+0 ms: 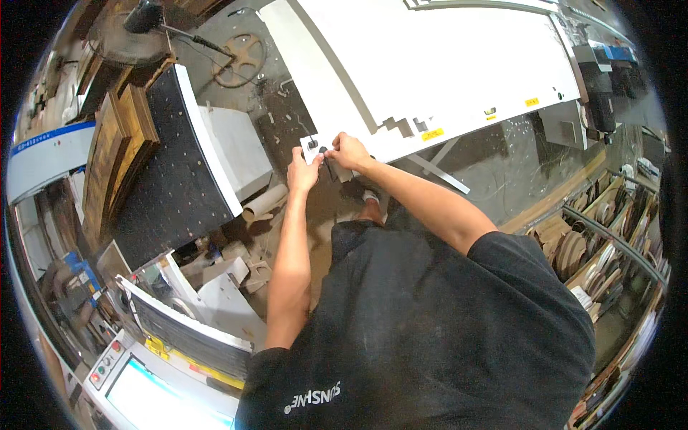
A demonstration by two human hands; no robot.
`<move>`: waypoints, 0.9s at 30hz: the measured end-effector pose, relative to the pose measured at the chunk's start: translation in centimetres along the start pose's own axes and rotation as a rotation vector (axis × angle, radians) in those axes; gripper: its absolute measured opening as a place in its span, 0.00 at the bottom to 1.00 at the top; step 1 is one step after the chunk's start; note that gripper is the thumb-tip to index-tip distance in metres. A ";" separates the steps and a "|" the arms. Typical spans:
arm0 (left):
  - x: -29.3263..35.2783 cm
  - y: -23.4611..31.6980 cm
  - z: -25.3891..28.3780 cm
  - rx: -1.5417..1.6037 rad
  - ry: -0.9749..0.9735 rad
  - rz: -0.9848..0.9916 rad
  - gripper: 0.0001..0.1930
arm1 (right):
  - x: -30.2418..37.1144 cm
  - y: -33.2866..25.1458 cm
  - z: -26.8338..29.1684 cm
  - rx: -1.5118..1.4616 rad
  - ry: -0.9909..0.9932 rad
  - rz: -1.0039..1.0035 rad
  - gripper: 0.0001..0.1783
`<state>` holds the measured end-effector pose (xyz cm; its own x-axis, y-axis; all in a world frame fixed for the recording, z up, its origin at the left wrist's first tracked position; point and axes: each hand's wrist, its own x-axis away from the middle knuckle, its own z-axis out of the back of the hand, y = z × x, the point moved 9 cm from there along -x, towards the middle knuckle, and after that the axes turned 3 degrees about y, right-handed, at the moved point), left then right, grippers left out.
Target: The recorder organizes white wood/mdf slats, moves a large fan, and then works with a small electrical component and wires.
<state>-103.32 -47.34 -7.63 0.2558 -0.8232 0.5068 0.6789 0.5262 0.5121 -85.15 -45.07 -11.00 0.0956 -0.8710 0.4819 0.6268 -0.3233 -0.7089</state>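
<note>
Both my hands meet at the near left corner of a large white machine panel (pixel 459 64). My left hand (pixel 302 173) is closed around that corner, its fingers along the left edge and its thumb by a small dark knob-like part (pixel 323 150). From the right, my right hand (pixel 350 152) reaches the same dark part with fingertips bent in a pinch. What exactly the fingertips grip is too small to make out. Another small black fitting (pixel 312 144) sits on the corner just beyond my left thumb.
Left of me stands a black-topped bench (pixel 168 179) with wooden boards (pixel 115 150) on it. A lit screen (pixel 168 398) is at lower left. Curved wooden pieces (pixel 573 251) fill a rack on the right. Beyond the bench is a spoked wheel (pixel 238 61). Scraps lie on the floor.
</note>
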 end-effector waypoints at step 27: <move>-6.9 1.2 -1.2 0.084 -0.492 -0.183 0.27 | 2.0 -1.1 1.5 -0.276 0.013 -0.214 0.30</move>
<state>-103.46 -41.28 -11.32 -0.2281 -0.7168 0.6589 0.6194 0.4153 0.6662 -84.52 -45.89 -8.51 -0.0260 -0.7769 0.6291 0.3986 -0.5852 -0.7061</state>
